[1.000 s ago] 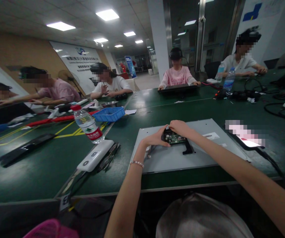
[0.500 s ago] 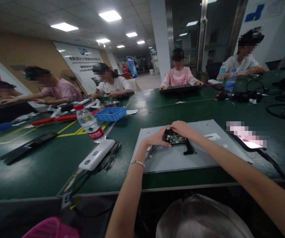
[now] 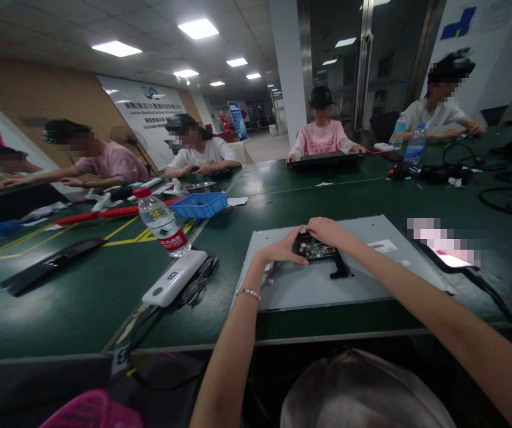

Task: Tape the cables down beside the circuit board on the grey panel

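Observation:
A flat grey panel (image 3: 300, 289) lies on the green table in front of me. On its middle sits a green circuit board (image 3: 316, 248) in a black frame, with a black arm (image 3: 339, 267) sticking out toward me. My left hand (image 3: 286, 246) grips the left side of the black frame, thumb at the near edge and fingers at the far edge. My right hand (image 3: 327, 230) is at the far edge of the frame, its fingers bent down and closed; whatever they pinch is hidden.
Left of the panel are a white power bank (image 3: 173, 279), glasses (image 3: 199, 282), a water bottle (image 3: 162, 223), a blue basket (image 3: 200, 204) and a long black bar (image 3: 55, 264). A lit phone (image 3: 452, 252) with a cable lies right. Several people sit around the table.
My hands and the board have hardly moved. At the far right, a person's hands have shifted slightly to the right.

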Motion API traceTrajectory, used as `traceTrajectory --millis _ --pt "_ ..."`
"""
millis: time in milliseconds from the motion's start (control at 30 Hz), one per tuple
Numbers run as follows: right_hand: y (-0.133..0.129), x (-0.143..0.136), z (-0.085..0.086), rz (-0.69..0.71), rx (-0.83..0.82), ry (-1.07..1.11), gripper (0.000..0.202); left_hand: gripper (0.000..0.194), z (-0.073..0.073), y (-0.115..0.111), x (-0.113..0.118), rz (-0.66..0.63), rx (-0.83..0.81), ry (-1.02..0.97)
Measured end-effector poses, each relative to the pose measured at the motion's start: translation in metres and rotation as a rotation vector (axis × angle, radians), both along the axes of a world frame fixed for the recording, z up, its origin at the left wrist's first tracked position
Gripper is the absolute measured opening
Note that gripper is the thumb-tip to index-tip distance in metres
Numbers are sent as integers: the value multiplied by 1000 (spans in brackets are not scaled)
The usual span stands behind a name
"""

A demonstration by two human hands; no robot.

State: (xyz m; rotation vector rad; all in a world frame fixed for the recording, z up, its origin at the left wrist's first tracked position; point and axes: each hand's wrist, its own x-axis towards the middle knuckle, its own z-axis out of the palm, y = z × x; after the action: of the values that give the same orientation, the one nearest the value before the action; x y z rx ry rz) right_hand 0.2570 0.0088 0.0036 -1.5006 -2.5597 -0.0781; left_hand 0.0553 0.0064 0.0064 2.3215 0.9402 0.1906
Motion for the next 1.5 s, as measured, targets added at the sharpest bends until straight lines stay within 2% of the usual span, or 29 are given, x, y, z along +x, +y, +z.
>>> traceTrajectory --millis 300,400,500,667,800,933,1100,1300,1400,1500 --pt "0 5 11 0 -37 48 30 126 -1 2 0 -20 -7 -22" --pt "-4 19 20 -11 -36 128 31 126 0 1 0 -13 -10 -26" --pt "-16 45 23 -30 -47 197 31 125 3 -1 2 -7 14 -25" --pt "-43 97 6 -151 -119 220 32 116 11 -9 12 -12 107 -39" --pt "-55 118 -9 -190 -220 275 30 97 18 -18 23 -43 207 -82" --pt "-58 117 -12 -209 -291 343 26 73 16 -24 33 -81 264 -82" --pt "-57 115 -15 -207 -343 409 18 56 9 -25 39 -94 325 -75" --pt "-58 122 -21 -243 -336 497 21 48 7 -29 45 -105 378 -68" --pt "-61 121 -17 -252 -330 520 17 46 7 -31 47 -109 369 -50" --pt "-64 117 -11 -270 -376 633 14 43 7 -31 48 -117 370 -60"
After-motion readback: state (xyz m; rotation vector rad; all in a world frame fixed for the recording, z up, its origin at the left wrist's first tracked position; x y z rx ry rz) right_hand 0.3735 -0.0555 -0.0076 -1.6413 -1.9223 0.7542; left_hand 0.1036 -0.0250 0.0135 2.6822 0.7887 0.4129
